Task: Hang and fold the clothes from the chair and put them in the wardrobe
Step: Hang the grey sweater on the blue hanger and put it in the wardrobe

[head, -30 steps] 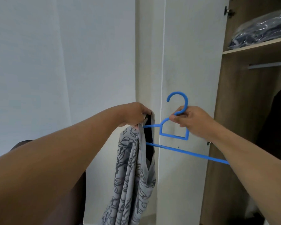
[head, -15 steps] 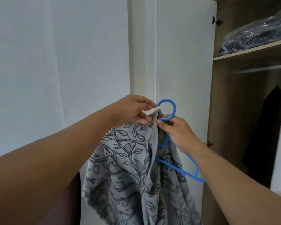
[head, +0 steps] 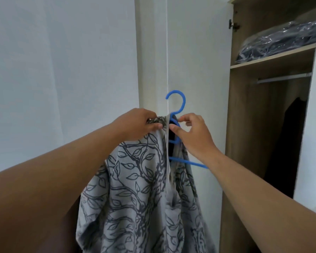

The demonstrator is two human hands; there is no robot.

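Beside the hanger (head: pixel 178 106), an open wardrobe (head: pixel 248 125) holds a bagged bundle (head: pixel 279 41)

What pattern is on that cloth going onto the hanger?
The garment is light grey with a dark grey leaf-and-vine print, seen clearly in the head view.

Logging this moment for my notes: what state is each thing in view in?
Grey leaf-print garment: half on hanger, draped down.
Blue plastic hanger: held upright, unhung.
Left hand: grips the garment's top.
Right hand: pinches hanger neck.
Wooden wardrobe: door open.
Metal rail: bare where visible.
Plastic-wrapped dark bundle: lying on shelf.
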